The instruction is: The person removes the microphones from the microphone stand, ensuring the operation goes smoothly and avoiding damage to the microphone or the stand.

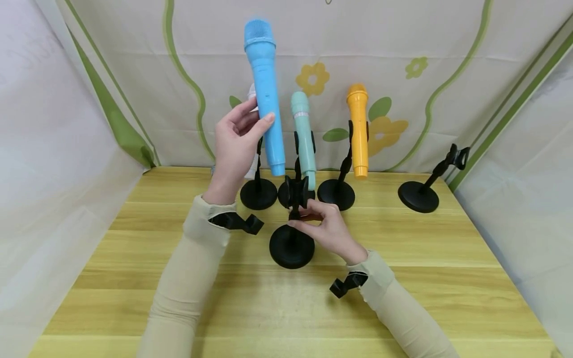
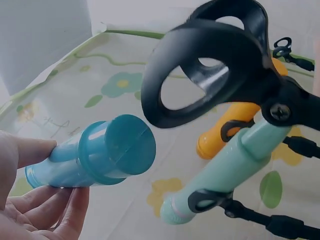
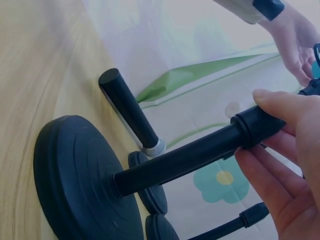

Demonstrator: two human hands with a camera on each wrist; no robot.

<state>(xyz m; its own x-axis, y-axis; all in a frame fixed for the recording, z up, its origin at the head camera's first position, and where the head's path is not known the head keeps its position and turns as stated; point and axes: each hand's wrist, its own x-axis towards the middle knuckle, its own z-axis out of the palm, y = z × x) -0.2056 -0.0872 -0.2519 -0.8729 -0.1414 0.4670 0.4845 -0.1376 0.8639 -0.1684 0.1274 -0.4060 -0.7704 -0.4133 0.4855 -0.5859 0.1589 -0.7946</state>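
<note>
My left hand holds a blue microphone by its body, grille up and slightly tilted. In the left wrist view, the bottom end of that microphone is beside the black clip of the nearest stand, apart from it. My right hand grips this stand's stem between thumb and fingers, just below the clip. Its round black base rests on the table. The right wrist view shows my thumb and fingers around the collar of the stem.
Behind stand a mint-green microphone and an orange microphone, each in a black stand. A pale-headed microphone is mostly hidden behind my left hand. Another stand, its clip holding nothing, is at the right. A patterned curtain hangs behind the wooden table.
</note>
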